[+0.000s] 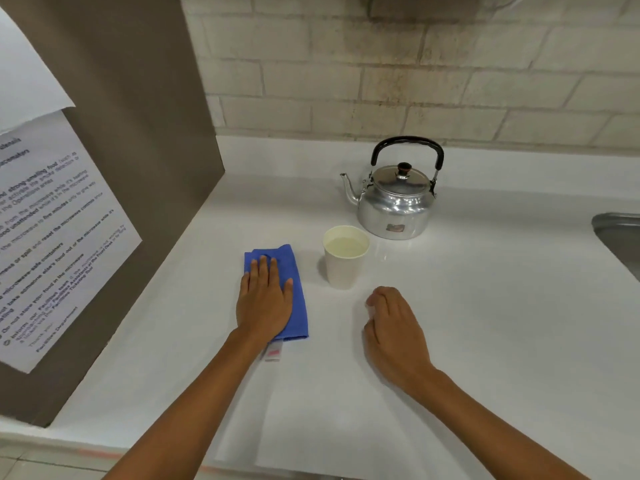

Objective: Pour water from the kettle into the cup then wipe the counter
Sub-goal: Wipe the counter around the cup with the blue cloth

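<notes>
A silver kettle [394, 202] with a black handle stands upright on the white counter [485, 323], its spout pointing left. In front of it is a white paper cup [344, 259] with water inside. A folded blue cloth [296, 292] lies left of the cup. My left hand [265, 299] presses flat on the cloth, fingers together. My right hand [394, 330] rests on the counter just right of and below the cup, fingers loosely curled, holding nothing.
A brown side panel [145, 140] with printed paper notices [52, 237] walls off the left. A tiled wall [415, 71] runs along the back. A steel sink edge [620, 237] shows at the far right. A small label tag [273, 353] sticks out below the cloth.
</notes>
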